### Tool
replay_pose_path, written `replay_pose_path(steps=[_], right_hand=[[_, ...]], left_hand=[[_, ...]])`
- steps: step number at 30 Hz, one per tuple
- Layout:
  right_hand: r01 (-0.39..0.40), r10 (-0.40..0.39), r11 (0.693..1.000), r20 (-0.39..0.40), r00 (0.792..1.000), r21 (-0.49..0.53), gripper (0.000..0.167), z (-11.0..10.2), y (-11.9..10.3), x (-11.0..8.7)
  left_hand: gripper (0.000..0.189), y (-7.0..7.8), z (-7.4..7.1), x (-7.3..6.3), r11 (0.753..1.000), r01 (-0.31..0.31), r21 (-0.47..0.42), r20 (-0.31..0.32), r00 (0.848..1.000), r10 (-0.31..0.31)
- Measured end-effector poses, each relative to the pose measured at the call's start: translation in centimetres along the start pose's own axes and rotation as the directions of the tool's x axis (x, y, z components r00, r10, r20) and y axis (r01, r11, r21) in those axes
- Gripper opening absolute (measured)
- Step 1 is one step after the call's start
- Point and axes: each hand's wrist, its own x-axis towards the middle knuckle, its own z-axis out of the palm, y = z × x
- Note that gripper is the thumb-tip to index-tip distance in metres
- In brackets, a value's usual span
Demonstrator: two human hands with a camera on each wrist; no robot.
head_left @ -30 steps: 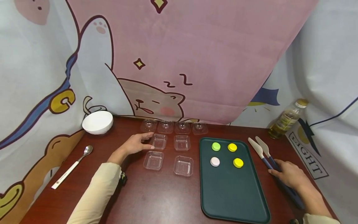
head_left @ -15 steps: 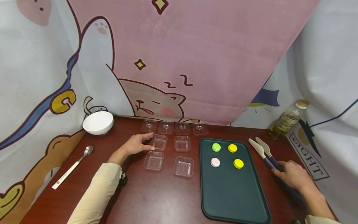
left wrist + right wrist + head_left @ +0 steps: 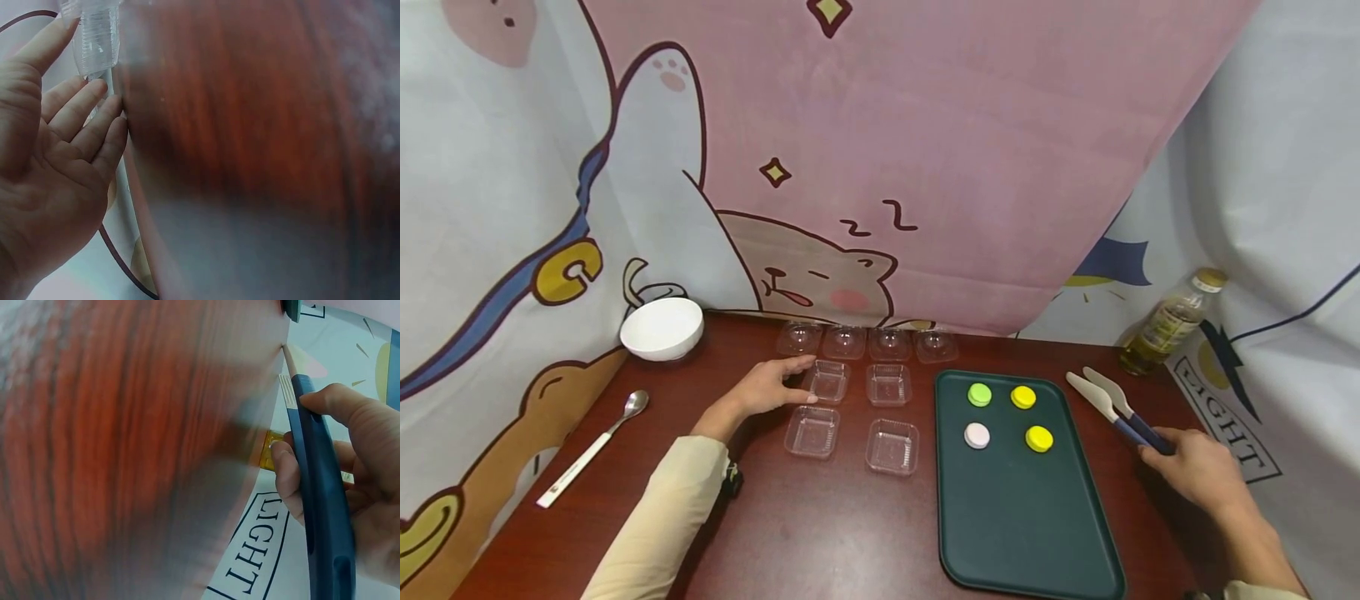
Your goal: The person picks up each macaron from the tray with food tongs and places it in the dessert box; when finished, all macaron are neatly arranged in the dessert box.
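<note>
My right hand (image 3: pixel 1198 467) grips a pair of tongs (image 3: pixel 322 481) with dark blue handles and beige tips, thumb on one arm and fingers round the other. The beige tips lie slightly apart, right of the green tray (image 3: pixel 1026 525). On that tray sit a green macaron (image 3: pixel 979 395), a pale pink macaron (image 3: pixel 977 435) and two yellow ones. My left hand (image 3: pixel 763 387) touches the left side of a clear square plastic container (image 3: pixel 829 381), thumb and forefinger spread at its corners, fingers fairly straight. Beside it stand more clear containers (image 3: pixel 892 447).
Several clear domed lids (image 3: pixel 889 342) line the back edge. A white bowl (image 3: pixel 662 329) stands at the back left, with a white-handled spoon (image 3: pixel 591 450) in front. An oil bottle (image 3: pixel 1168 325) stands in the back right corner, beside the printed cloth wall (image 3: pixel 1232 425).
My right hand has shifted slightly right and turned round the tongs' handles, whose rear ends are now hidden in the head view. The tips have drawn a little closer together. My left hand stays put.
</note>
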Motion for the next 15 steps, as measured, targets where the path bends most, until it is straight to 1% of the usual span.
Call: replay_pose_path(steps=[4, 8, 15], right_hand=[[-0.021, 0.021, 1.000, -0.001, 1.000, 0.010, 0.051, -0.16, -0.04, -0.06], [-0.011, 0.011, 1.000, -0.011, 1.000, 0.014, 0.052, -0.29, 0.05, -0.13], [0.004, -0.004, 1.000, -0.057, 0.998, 0.007, 0.050, -0.75, 0.07, -0.57]], left_hand=[[0.079, -0.05, 0.04, 0.00, 1.000, 0.011, -0.007, -0.003, 1.000, -0.011], [0.079, 0.03, 0.03, -0.05, 1.000, 0.018, -0.015, -0.003, 1.000, -0.018], [0.079, 0.13, 0.10, -0.05, 1.000, 0.013, -0.001, -0.003, 1.000, -0.013]])
